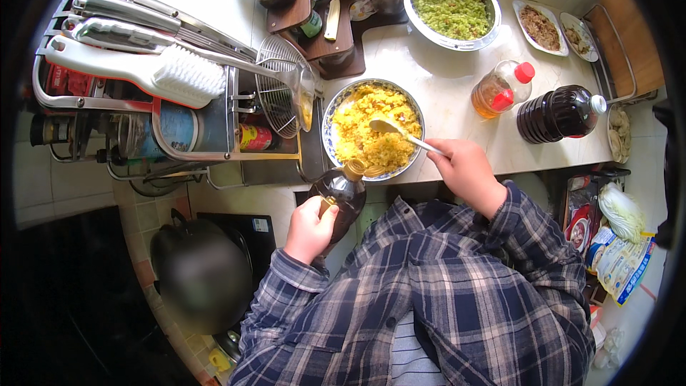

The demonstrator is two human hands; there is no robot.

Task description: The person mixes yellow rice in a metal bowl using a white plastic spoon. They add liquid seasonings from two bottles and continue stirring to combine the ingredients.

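Currently the left hand (309,229) is wrapped around a dark glass bottle (341,196), tilted so its open neck rests at the near rim of the patterned bowl (330,111) of yellow crumbled food (371,125); the right hand (466,168) is closed on the handle of a spoon (400,132), whose head lies over the middle of the food; the bowl sits on the pale tabletop (443,78), just right of the dish rack (179,93). To pour well, I judge the bottle should tip slowly, neck kept inside the rim, so liquid falls onto the spoon or food and not down the bowl's outer wall; the spoon hand should stay level and still, steadying the bowl against the push. Farther back stand a metal bowl of green mash (450,7) and 2 more bottles (532,104), well apart from both hands.
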